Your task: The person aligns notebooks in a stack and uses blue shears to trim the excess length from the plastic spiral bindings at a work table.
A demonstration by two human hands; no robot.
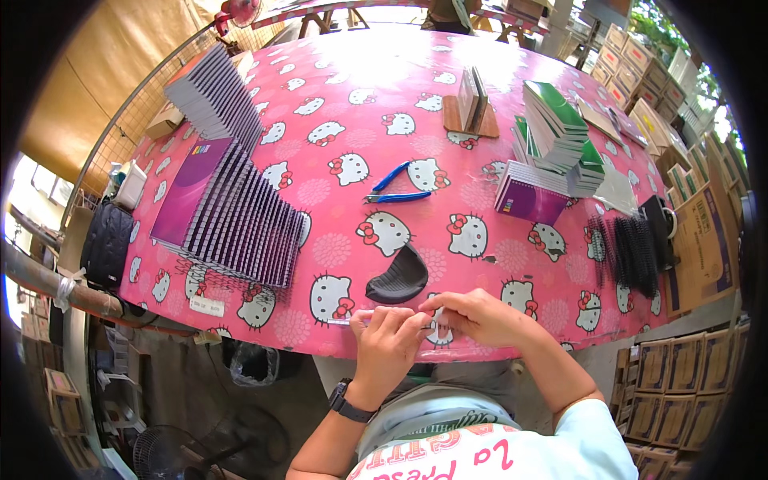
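Note:
Close together at the table's near edge, my left hand and my right hand are both closed, fingertips pinched. A thin whitish piece shows by the left fingers; I cannot make out what it is or what is between the fingers. Just beyond them lies a black curved, ridged object, its kind unclear. Farther off, blue-handled cutting pliers lie with their handles spread, apart from both hands.
Stacks of purple coil-bound notebooks stand at the left. Green-covered books, a purple notebook and black plastic coils are at the right. A wooden stand is farther back. Cardboard boxes line the right side.

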